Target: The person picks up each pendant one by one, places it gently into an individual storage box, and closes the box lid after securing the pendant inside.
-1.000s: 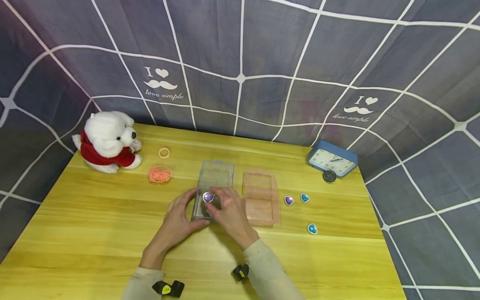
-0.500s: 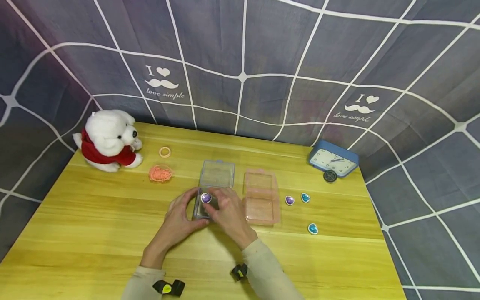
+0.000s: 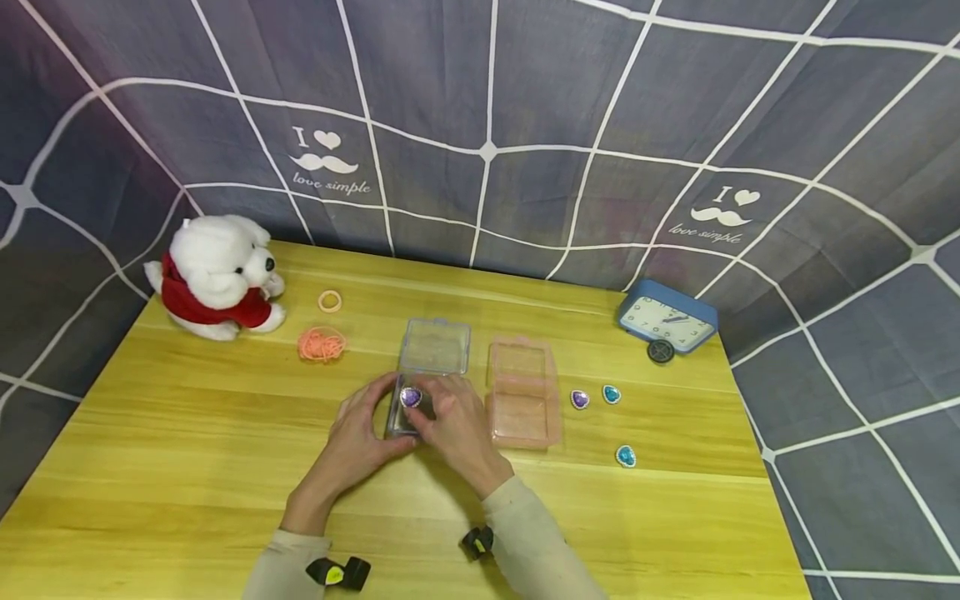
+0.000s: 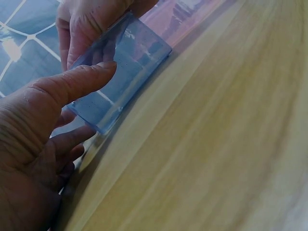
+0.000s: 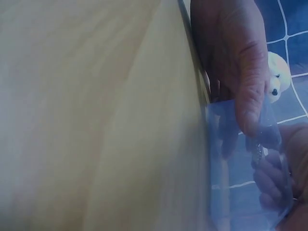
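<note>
A clear bluish plastic box (image 3: 435, 346) lies with its lid folded back at the table's middle. My left hand (image 3: 356, 437) grips its lower part from the left, the thumb (image 4: 91, 79) on the near wall. Between the thumb and fingers of my right hand (image 3: 461, 433) I pinch a purple heart-shaped gem (image 3: 410, 397) with a silvery rim, over the box's left side. In the right wrist view, the gem's sparkling rim (image 5: 257, 154) shows dimly through the box wall. The right fingers partly cover the box's inside.
A pink open box (image 3: 521, 412) stands just right of the hands. Beyond it lie a purple heart gem (image 3: 579, 399) and two blue ones (image 3: 611, 394). A blue clock (image 3: 667, 317), pink string (image 3: 321, 344), a ring (image 3: 329, 301) and a plush dog (image 3: 217, 279) sit around.
My right hand has shifted the purple gem slightly left over the clear box. The left hand keeps its grip in the same place.
</note>
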`<action>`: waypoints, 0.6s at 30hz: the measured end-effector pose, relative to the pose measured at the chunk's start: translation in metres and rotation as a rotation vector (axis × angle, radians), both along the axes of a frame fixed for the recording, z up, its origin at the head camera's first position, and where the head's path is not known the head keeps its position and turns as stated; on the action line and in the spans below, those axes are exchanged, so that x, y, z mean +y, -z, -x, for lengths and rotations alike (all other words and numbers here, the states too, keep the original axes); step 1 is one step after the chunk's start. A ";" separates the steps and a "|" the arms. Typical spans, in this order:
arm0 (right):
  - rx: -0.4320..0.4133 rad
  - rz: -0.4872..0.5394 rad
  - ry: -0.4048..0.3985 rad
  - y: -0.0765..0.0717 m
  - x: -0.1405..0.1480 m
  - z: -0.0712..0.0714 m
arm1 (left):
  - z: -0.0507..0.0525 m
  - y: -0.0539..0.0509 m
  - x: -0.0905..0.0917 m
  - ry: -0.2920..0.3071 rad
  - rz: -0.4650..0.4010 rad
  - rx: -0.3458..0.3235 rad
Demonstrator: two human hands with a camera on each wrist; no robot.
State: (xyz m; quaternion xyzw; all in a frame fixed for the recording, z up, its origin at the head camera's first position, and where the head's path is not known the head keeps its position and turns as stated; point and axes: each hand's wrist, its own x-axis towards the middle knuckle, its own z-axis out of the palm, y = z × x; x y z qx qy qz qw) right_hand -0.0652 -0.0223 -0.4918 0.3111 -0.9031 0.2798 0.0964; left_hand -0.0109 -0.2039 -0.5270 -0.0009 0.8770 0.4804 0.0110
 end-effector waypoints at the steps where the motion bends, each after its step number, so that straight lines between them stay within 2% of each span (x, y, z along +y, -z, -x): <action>1: 0.000 0.000 0.000 0.000 0.000 0.000 | 0.000 0.000 0.000 0.000 0.000 0.000; 18: 0.001 -0.019 -0.006 0.001 -0.001 0.001 | 0.001 0.001 0.001 0.003 0.007 0.006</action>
